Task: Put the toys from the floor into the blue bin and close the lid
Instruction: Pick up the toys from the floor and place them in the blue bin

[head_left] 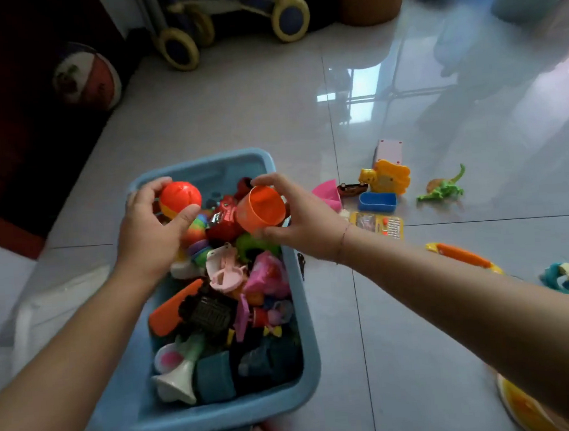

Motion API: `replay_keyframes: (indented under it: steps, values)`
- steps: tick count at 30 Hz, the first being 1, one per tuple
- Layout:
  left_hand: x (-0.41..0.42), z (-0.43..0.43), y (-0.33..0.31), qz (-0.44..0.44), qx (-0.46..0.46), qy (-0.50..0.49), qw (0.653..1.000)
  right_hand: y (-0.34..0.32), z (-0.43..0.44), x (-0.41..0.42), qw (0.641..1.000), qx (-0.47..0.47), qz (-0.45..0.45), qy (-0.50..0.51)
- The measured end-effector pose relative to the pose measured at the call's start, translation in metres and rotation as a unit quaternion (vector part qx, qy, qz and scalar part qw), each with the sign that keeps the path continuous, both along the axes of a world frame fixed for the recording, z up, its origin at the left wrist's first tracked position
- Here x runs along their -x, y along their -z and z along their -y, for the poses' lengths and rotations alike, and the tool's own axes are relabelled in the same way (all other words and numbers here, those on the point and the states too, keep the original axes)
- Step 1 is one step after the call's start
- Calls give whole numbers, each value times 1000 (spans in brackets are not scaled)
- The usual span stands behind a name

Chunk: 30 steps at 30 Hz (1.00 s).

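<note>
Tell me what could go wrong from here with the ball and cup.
The orange ball in the left hand is round; dropped on the heaped toys, it may roll over the rim of the blue bin.
The orange cup in the right hand hangs near the right rim and could fall outside.
The heaped toys seem level with the rim, so a lid might not shut.

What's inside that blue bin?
The bin holds heaped toys: an orange carrot, a black truck, a white horn. Lower layers and its floor are covered.
</note>
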State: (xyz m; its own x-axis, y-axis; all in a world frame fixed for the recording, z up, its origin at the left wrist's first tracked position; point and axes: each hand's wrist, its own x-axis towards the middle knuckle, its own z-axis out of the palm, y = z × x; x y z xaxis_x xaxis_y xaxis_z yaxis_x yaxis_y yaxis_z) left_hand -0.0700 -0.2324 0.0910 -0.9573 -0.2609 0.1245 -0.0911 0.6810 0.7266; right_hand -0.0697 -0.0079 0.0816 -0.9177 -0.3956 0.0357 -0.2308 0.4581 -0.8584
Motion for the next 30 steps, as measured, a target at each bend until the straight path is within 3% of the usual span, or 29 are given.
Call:
replay_keyframes:
  steps: [6, 10, 17, 23, 27, 30]
  values:
    - [27, 31, 14, 25, 52, -85, 995, 3, 51, 40, 999, -28, -17, 23]
    - [40, 21, 21, 48, 19, -80, 995, 9, 67, 55, 999, -31, 6, 25]
    - [43, -19, 22, 30, 12, -1, 999, 30, 4, 44, 990, -2, -49, 132]
    - [67, -111, 17, 8, 61, 183, 981, 83, -107, 67, 953, -119, -17, 280]
    - [91, -171, 30, 108, 75, 247, 960, 124, -157, 79, 947, -201, 20, 250]
    - [107, -208, 55, 218, 69, 211, 950, 151, -168, 87, 943, -239, 49, 229]
